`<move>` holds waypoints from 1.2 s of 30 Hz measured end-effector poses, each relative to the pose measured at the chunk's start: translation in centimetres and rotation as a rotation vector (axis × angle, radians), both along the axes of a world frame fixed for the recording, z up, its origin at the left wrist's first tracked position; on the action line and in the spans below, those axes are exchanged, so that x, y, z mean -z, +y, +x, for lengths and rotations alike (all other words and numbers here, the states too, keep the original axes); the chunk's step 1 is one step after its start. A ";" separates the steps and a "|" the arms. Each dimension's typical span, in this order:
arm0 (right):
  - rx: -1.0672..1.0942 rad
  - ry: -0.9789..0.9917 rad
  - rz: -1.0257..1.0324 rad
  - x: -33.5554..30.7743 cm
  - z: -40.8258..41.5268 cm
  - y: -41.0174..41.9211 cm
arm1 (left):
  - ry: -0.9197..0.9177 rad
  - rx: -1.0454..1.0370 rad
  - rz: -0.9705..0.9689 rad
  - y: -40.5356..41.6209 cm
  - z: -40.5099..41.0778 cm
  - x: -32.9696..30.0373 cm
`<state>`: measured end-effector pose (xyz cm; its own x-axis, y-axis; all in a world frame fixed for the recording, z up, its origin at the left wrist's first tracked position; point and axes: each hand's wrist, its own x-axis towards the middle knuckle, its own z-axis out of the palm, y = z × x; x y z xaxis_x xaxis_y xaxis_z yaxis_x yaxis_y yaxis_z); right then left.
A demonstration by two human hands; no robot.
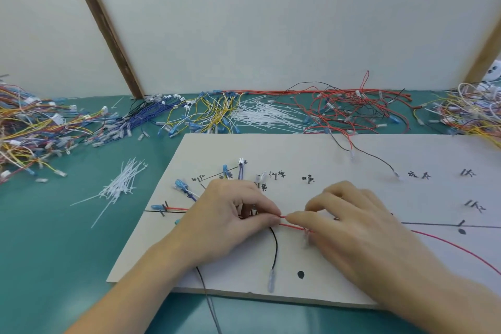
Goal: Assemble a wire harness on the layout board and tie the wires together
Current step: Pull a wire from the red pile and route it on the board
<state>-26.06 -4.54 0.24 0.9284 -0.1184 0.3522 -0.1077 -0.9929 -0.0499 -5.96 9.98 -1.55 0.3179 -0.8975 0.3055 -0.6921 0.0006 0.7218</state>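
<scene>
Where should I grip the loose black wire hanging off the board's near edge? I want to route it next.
Take the black wire just above its clear terminal, coming from the near edge. That stretch lies flat on the layout board, clear of both hands; its upper end disappears under the left hand.

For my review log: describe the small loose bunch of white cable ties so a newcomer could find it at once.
Start at the pale layout board on the green table. Just off the board's left edge lies the small bunch of white cable ties, alone on bare green. The bigger white tie pile sits farther back among coloured wires.
</scene>
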 end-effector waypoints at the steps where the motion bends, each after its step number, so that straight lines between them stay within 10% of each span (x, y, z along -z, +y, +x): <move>1: -0.035 -0.033 -0.022 0.2 0.3 -0.2 | 0.008 -0.006 -0.003 0.0 0.0 0.0; 20: -0.125 0.102 0.624 -0.4 2.4 -2.8 | -0.003 -0.062 0.246 2.1 2.8 -3.6; 36: 0.312 0.357 1.047 -3.3 9.7 -3.0 | -0.117 0.025 0.098 1.2 2.1 -0.3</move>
